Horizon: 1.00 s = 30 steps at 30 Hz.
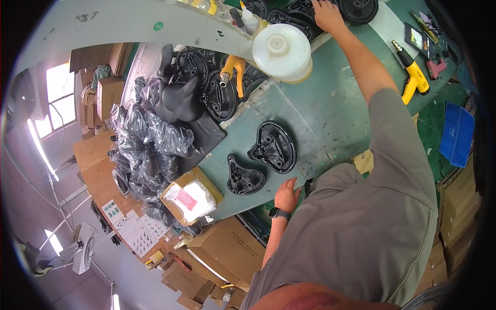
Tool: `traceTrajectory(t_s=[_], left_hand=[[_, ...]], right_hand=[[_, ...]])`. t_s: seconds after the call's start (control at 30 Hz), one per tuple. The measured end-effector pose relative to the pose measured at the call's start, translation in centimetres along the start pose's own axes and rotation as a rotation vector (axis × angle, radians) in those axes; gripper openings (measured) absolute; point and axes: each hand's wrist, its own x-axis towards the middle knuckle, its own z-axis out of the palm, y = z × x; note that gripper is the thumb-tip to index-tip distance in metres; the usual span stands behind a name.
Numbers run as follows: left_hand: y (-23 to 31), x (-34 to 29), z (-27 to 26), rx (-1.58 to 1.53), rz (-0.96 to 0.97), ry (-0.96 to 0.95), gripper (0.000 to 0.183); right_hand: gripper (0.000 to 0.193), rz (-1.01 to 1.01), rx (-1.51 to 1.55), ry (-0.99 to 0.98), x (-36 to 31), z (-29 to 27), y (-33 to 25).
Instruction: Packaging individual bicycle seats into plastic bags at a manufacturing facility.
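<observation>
The right hand (328, 16) reaches over black saddles (300, 17); the left hand (287, 197) is near two other saddles (277, 146) on the tabletop (336, 103).

Cardboard box (227, 250): printed with rows of dark characters, too small to read.
Paper sheets (138, 231): covered with rows of tiny printed figures, illegible.
Red-pink label (184, 199): laid on white wrapping (200, 192), illegible.
Green round sticker (158, 26): stuck on the pale beam (113, 23), faintly marked, illegible.
</observation>
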Motion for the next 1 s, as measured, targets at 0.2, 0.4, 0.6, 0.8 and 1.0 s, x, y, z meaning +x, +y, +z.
traceTrajectory(t_s=[0.2,0.4,0.6,0.8,1.0], left_hand=[[1.8,5.6,-3.2,0.177,0.034,0.486,0.069],[1.0,10.6,-3.1,0.260,-0.026,0.422,0.081],[-0.8,11.9,-1.0,0.276,-0.088,0.448,0.090],[-2.0,11.2,-1.4,0.314,-0.041,0.494,0.076],[-5.0,7.4,-0.1,0.204,0.023,0.494,0.048]], right_hand=[[0.053,-0.097,-0.270,-0.176,1.2,-0.7,-1.1],[0.058,-0.080,-0.353,0.011,-9.9,0.6,-0.2],[0.101,0.047,0.140,-0.259,-26.5,-5.2,-3.8],[0.061,-0.066,0.714,-0.946,-34.0,-5.2,-6.4],[0.037,0.058,0.594,0.041,-16.6,-0.9,-4.7]])
